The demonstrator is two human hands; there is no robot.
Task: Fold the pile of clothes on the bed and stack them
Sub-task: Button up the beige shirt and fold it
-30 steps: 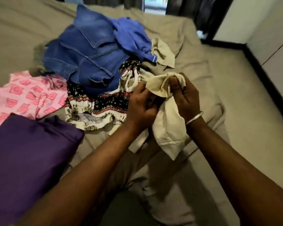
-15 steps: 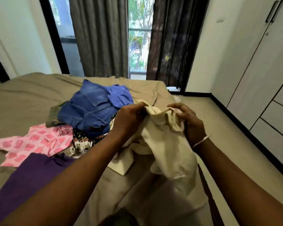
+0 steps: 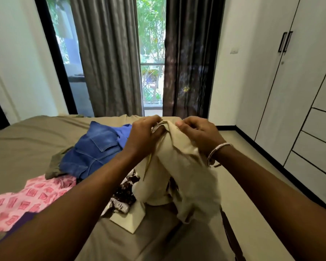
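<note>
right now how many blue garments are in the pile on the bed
2: a blue denim garment on top of the pile, and a brighter blue cloth garment beside it, partly behind the left hand. More may be hidden underneath.

Your left forearm hides most of black-and-white patterned garment [image 3: 127, 193] and purple cloth [image 3: 24, 220]. Lower drape of cream cotton garment [image 3: 179, 166] motion-blurred. Pink printed top [image 3: 26, 200] cut by left edge. Olive garment [image 3: 55, 164] mostly buried under blue denim jeans [image 3: 94, 149].

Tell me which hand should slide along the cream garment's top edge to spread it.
Probably right: both the left hand and right hand pinch the cream garment, but the pile crowds the left.
</note>
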